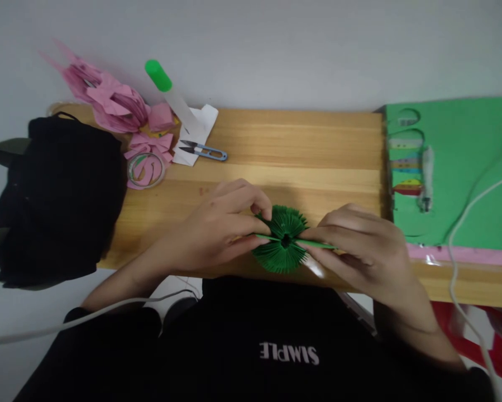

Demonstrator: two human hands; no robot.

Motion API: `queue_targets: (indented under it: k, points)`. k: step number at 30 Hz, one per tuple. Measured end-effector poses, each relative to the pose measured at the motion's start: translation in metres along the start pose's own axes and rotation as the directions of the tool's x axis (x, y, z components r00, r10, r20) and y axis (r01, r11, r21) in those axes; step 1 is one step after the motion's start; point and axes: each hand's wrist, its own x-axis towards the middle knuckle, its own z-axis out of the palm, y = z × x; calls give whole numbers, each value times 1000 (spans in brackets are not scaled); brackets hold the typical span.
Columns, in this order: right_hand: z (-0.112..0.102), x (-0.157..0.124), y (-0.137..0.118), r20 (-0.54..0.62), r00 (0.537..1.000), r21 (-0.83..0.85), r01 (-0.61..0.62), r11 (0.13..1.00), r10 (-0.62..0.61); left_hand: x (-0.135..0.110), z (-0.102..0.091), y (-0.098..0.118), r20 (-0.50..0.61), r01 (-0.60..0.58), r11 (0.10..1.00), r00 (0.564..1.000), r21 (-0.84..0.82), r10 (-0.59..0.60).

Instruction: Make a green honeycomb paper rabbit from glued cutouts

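Observation:
A round green pleated paper rosette [281, 262], its folds fanning out from a small dark hole in the middle, is held just above the front part of the wooden table. From the left, my left hand [223, 223] pinches its pleats, thumb below and fingers curled over the upper edge. My right hand [362, 240] grips the opposite side, thumb and fingers closed on a flat green strip of paper that sticks out to the right. The fingertips hide parts of both sides.
Blue thread snips [211, 152] lie on white paper beside a green-capped glue tube [177, 103]. Pink folded paper [114, 103] and a tape roll [146, 170] sit at the left, near a black bag [62, 195]. Green sheets [472, 173] bearing a utility knife lie right, crossed by a white cable [464, 215].

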Motion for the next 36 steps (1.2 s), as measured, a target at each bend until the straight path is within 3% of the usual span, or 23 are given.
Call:
queue_targets:
  k: [8, 13, 18, 21, 27, 31, 36]
  points:
    - [-1, -1, 1, 44, 999, -4, 24, 1000, -24, -1, 3, 1, -34, -42, 998, 999, -38, 40]
    - [-4, 1, 2, 7, 999, 18, 35, 999, -35, -3, 4, -1, -83, -43, 999, 996, -18, 41]
    - [-7, 21, 9, -56, 994, -14, 93, 996, -94, 6, -6, -9, -193, -64, 997, 979, 36, 70]
    - [-7, 38, 18, -88, 991, -55, 98, 994, -103, 13, -13, -15, -231, 0, 996, 973, 84, 20]
    - [-9, 82, 57, -9, 999, -38, 41, 998, -42, 35, -17, -56, -292, 104, 987, 954, 123, -64]
    - [-7, 121, 82, -15, 997, 162, -73, 984, 76, 48, -30, -91, -309, 135, 989, 945, 63, -109]
    - [6, 169, 108, -19, 989, 266, -133, 955, 144, 56, -45, -127, -410, 222, 975, 887, -24, -212]
